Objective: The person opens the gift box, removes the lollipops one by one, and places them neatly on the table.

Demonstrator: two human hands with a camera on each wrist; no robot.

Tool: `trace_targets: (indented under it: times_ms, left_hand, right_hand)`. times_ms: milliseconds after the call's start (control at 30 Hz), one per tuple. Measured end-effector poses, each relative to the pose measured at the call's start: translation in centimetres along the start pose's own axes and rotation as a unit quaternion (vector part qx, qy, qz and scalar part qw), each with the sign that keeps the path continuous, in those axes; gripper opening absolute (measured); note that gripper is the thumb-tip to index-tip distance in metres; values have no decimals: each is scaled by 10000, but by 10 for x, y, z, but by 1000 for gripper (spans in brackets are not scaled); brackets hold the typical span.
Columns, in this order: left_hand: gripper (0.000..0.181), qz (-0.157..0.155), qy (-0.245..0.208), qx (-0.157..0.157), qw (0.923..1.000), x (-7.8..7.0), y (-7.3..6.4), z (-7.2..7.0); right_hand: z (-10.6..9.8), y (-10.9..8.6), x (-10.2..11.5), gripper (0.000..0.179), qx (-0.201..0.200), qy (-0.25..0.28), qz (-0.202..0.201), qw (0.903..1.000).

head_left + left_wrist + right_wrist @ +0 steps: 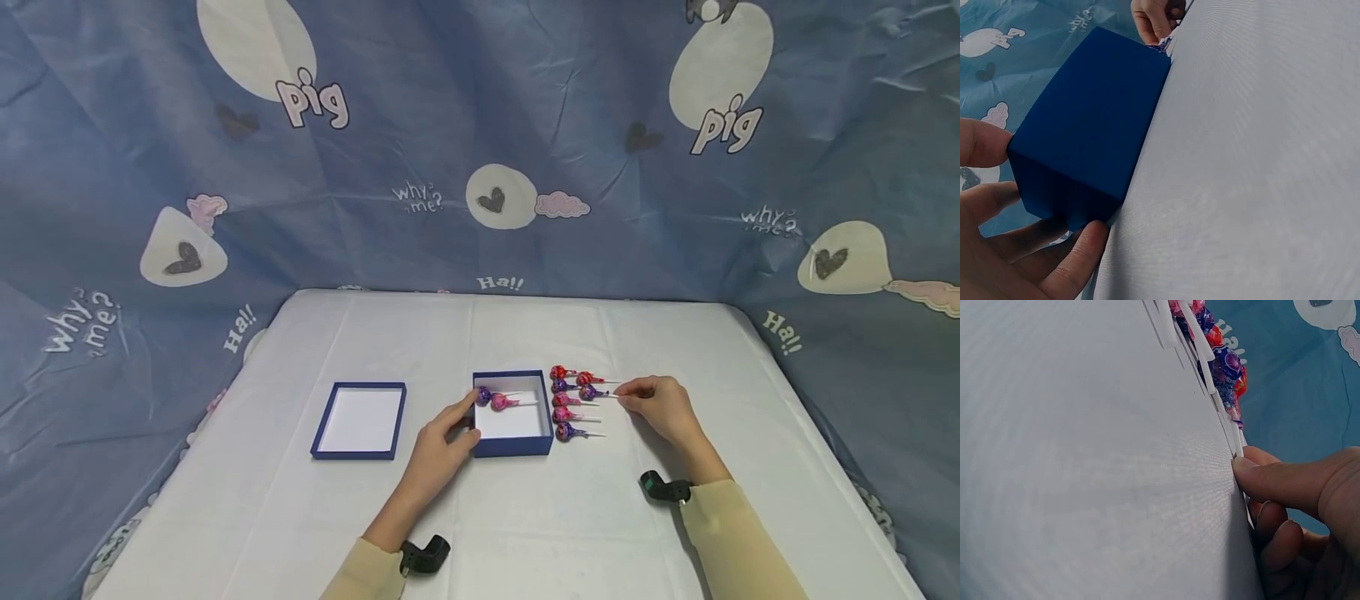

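Note:
My left hand [444,439] holds the left side of an open blue box [512,447], its fingers against the outer wall. In the left wrist view the thumb and fingers touch the corner of the same box [1091,106]. Inside, a purple-wrapped lollipop [483,397] and a pink one [500,402] lie with sticks to the right. With thumb and index finger my right hand [663,407] pinches the stick end of a purple lollipop [590,392]. That lollipop [1227,369] also shows in the right wrist view, close to the other candies.
Right of the box, several more lollipops lie stacked in rows, including a red one [558,372], a pink one [562,414] and a purple one [566,432]. The blue-rimmed lid [317,454] rests inside up on the white tablecloth [262,508], left of the left hand.

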State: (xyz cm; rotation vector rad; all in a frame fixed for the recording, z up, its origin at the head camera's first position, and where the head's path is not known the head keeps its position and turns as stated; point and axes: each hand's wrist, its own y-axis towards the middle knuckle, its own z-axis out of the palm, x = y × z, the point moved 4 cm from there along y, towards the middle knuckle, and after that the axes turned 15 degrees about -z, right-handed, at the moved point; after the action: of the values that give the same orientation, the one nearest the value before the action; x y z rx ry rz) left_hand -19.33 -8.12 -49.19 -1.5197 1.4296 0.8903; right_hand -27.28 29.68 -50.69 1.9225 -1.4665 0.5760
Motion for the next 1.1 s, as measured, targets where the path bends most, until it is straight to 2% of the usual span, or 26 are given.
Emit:
trace_targets:
  times_ms: [233, 567, 700, 900, 1100]
  left_hand:
    - [59, 102, -37, 22, 9999, 1, 2, 3]
    - [59, 32, -32, -39, 10000, 3, 3, -1]
    - [58, 69, 6, -54, 10000, 2, 1, -1]
    - [59, -75, -14, -65, 9999, 3, 1, 1]
    - [58, -168, -104, -42, 9998, 3, 0, 2]
  right_hand:
    - [-1, -1, -3, 8, 25, -49, 37, 10000]
    - [-4, 2, 4, 12, 62, -22, 98, 9999]
    - [-11, 1, 17, 17, 155, -212, 97, 9996]
    - [-25, 7, 47, 18, 285, -637, -354, 9969]
    - [-24, 14, 76, 17, 395, -615, -627, 9954]
